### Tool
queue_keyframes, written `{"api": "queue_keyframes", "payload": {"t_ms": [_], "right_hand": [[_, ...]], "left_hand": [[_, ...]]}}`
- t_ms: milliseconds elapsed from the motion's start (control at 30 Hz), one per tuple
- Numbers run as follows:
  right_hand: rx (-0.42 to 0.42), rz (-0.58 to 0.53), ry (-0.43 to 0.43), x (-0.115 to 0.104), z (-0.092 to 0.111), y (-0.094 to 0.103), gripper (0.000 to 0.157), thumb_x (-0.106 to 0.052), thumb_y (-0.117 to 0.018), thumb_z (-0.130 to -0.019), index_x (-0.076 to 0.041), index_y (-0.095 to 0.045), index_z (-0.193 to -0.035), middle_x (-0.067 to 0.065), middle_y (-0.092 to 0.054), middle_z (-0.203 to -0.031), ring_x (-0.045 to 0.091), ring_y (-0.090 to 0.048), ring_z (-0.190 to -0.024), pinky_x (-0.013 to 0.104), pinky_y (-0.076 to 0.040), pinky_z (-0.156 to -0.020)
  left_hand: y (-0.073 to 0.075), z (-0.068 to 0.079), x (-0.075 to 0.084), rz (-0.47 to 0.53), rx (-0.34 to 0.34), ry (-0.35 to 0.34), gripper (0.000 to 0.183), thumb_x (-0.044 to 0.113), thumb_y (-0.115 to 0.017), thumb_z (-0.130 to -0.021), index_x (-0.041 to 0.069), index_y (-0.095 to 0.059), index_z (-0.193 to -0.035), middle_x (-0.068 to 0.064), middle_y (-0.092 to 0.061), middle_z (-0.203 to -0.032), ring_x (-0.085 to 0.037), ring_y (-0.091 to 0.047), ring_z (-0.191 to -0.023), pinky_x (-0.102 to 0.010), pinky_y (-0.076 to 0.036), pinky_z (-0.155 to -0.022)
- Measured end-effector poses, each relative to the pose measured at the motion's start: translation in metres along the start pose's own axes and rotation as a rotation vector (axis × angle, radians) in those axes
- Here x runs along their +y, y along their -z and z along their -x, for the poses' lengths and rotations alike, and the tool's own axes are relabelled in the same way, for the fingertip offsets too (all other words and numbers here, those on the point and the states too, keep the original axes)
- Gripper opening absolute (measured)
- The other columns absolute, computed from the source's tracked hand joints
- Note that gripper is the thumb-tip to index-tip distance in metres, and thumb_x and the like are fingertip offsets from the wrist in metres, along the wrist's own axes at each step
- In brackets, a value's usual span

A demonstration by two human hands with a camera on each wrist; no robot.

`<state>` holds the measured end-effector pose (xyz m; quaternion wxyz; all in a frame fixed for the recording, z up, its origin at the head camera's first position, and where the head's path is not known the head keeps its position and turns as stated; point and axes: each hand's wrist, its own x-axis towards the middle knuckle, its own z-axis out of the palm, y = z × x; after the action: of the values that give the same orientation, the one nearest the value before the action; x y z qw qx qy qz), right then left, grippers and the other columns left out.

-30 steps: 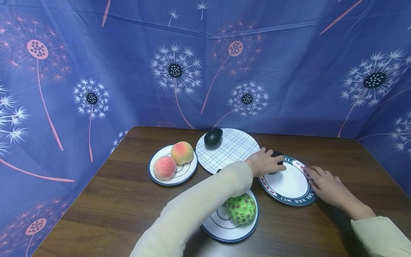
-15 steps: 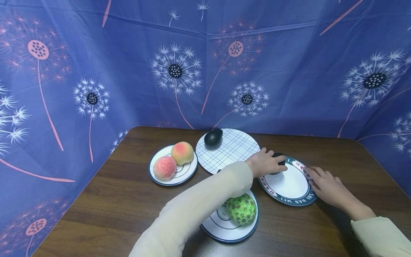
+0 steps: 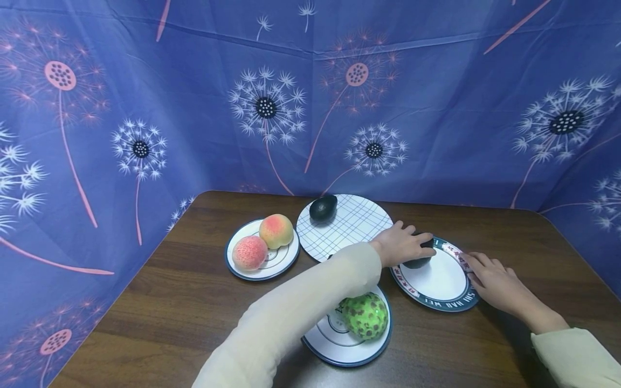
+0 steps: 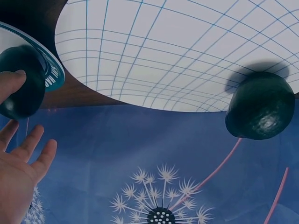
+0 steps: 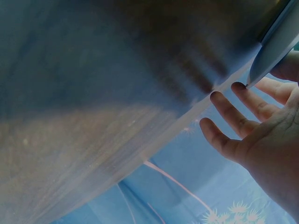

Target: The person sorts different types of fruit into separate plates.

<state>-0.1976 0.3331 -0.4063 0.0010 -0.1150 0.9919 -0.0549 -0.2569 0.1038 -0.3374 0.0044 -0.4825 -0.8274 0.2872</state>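
My left hand [image 3: 399, 245] holds a dark green avocado [image 4: 25, 102] by thumb and fingers at the left side of a white plate with a green lettered rim [image 3: 436, 303]. In the head view the fingers hide part of that avocado; whether it touches the plate I cannot tell. At the plate's right side my right hand [image 3: 499, 283] grips the rim, thumb above and fingers beneath, as the right wrist view shows. Another avocado [image 3: 323, 208] lies on a white plate with blue grid lines [image 3: 361, 218], left of my left hand.
Left stands a blue-rimmed plate [image 3: 268, 276] with two peaches [image 3: 249, 253]. Nearer, under my left sleeve [image 3: 301, 302], another blue-rimmed plate [image 3: 346, 358] bears a green, brown-spotted ball-like fruit [image 3: 365, 317]. A dark sliver [image 3: 330, 257] peeks from behind the sleeve. A blue cloth [image 3: 310, 134] hangs behind.
The left fingertips and the held avocado have shifted slightly to the right over the plate, and more of the avocado's lower side shows. The right hand and the plates have stayed put.
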Motion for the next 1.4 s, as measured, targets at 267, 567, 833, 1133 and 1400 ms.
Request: {"api": "queue_keyframes", "payload": {"t_ms": [267, 567, 833, 1133, 1400], "right_hand": [[0.009, 0.0, 0.016, 0.001, 0.001, 0.0, 0.053, -0.013, -0.058, -0.084, 0.005, -0.039, -0.131, 0.032, -0.038, -0.127, 0.052, -0.038, -0.11, 0.072, -0.031, -0.083], [0.015, -0.001, 0.014, 0.001, 0.002, 0.0, 0.053, -0.013, -0.058, -0.084, 0.004, -0.039, -0.131, 0.032, -0.038, -0.126, 0.052, -0.038, -0.11, 0.072, -0.03, -0.083], [0.015, -0.002, 0.011, 0.001, 0.002, 0.0, 0.055, -0.014, -0.059, -0.084, 0.004, -0.038, -0.131, 0.031, -0.038, -0.127, 0.052, -0.038, -0.11, 0.072, -0.031, -0.083], [0.011, -0.002, 0.019, 0.001, 0.003, 0.001, 0.054, -0.012, -0.057, -0.084, 0.005, -0.038, -0.131, 0.031, -0.038, -0.126, 0.052, -0.038, -0.11, 0.071, -0.031, -0.083], [0.011, -0.002, 0.014, -0.001, 0.004, 0.002, 0.054, -0.012, -0.059, -0.083, 0.006, -0.039, -0.13, 0.032, -0.039, -0.125, 0.052, -0.038, -0.109, 0.07, -0.032, -0.082]], "left_hand": [[0.0, 0.006, -0.008, -0.01, 0.025, 0.046, 0.068, 0.029, -0.053, -0.091, 0.041, -0.011, -0.143, 0.005, -0.01, -0.154, -0.019, -0.031, -0.134, -0.037, -0.031, -0.109], [0.0, 0.017, -0.021, -0.02, 0.112, 0.13, 0.056, 0.032, -0.048, -0.094, 0.035, -0.02, -0.142, 0.002, -0.025, -0.149, -0.02, -0.037, -0.129, -0.036, -0.035, -0.106], [-0.013, 0.026, -0.038, -0.035, 0.178, 0.239, 0.044, 0.035, -0.041, -0.095, 0.03, -0.03, -0.137, 0.002, -0.039, -0.138, -0.021, -0.043, -0.122, -0.038, -0.039, -0.1], [-0.041, 0.038, -0.059, 0.008, 0.206, 0.382, 0.049, 0.042, -0.053, -0.088, 0.027, -0.037, -0.132, -0.001, -0.045, -0.13, -0.023, -0.047, -0.115, -0.04, -0.042, -0.096], [-0.062, 0.049, -0.074, 0.069, 0.156, 0.474, 0.05, 0.042, -0.052, -0.089, 0.025, -0.035, -0.132, -0.003, -0.043, -0.133, -0.025, -0.045, -0.119, -0.042, -0.041, -0.098]]}}
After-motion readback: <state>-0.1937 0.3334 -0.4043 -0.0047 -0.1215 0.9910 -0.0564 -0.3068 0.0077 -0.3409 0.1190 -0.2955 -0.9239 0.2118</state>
